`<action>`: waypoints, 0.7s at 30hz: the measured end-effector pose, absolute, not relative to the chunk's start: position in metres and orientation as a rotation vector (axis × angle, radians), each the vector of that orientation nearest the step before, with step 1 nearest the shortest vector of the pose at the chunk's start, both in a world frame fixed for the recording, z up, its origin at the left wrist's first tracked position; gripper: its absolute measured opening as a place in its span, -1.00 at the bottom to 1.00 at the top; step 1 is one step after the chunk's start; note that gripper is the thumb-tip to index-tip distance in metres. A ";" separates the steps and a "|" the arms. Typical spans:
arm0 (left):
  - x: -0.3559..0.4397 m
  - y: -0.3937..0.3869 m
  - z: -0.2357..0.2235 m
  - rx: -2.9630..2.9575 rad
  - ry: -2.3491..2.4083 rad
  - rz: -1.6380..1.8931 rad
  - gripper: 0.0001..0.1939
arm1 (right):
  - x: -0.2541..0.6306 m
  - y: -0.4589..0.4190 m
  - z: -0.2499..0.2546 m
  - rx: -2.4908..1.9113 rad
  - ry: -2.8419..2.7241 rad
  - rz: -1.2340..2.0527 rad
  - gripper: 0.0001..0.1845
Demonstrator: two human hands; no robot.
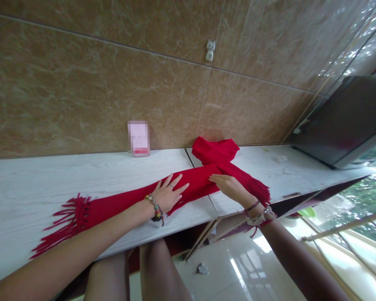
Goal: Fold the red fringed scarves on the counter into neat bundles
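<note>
A red scarf (122, 204) with fringed ends lies along the white wood-grain tabletop (34, 184). Its left part stretches out flat, with one fringe spread near my left forearm. Toward the wall, the rest of the scarf is bunched and crossed over, and another fringe points to the right. My left hand (168, 195) rests flat on the scarf, fingers spread, a ring on one finger. Beside the crossing, my right hand (229, 188) touches the scarf with its fingers stretched out and close together. Its palm side is hidden.
A small pink box (139, 139), partly blurred, stands against the brown tiled wall (81, 83). On the wall is a white cat-shaped hook (210, 50). A dark appliance (341, 121) occupies the right end. Below are open shelves and a shiny floor (225, 271).
</note>
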State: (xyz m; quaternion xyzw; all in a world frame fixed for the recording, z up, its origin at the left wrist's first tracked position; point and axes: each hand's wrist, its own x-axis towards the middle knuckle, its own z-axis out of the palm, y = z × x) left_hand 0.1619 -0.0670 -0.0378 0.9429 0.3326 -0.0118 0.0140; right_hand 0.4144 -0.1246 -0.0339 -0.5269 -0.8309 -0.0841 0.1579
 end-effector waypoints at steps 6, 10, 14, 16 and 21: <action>0.156 -0.066 -0.047 2.913 0.988 -0.036 -0.51 | 0.405 -0.118 -0.026 -1.518 -2.219 -0.120 -0.64; 0.155 -0.065 -0.048 2.924 0.951 -0.024 -0.52 | 0.380 -0.101 -0.022 -1.664 -2.151 -0.244 -0.61; 0.143 -0.063 -0.050 2.900 0.980 -0.091 -0.41 | 0.365 -0.094 -0.040 -1.839 -2.381 -0.348 -0.57; 0.129 -0.060 -0.053 2.864 1.026 -0.181 -0.36 | 0.366 -0.094 -0.049 -1.824 -2.465 -0.422 -0.60; 0.079 -0.055 -0.057 2.797 1.135 -0.281 -0.41 | 0.365 -0.089 -0.040 -1.827 -2.415 -0.442 -0.64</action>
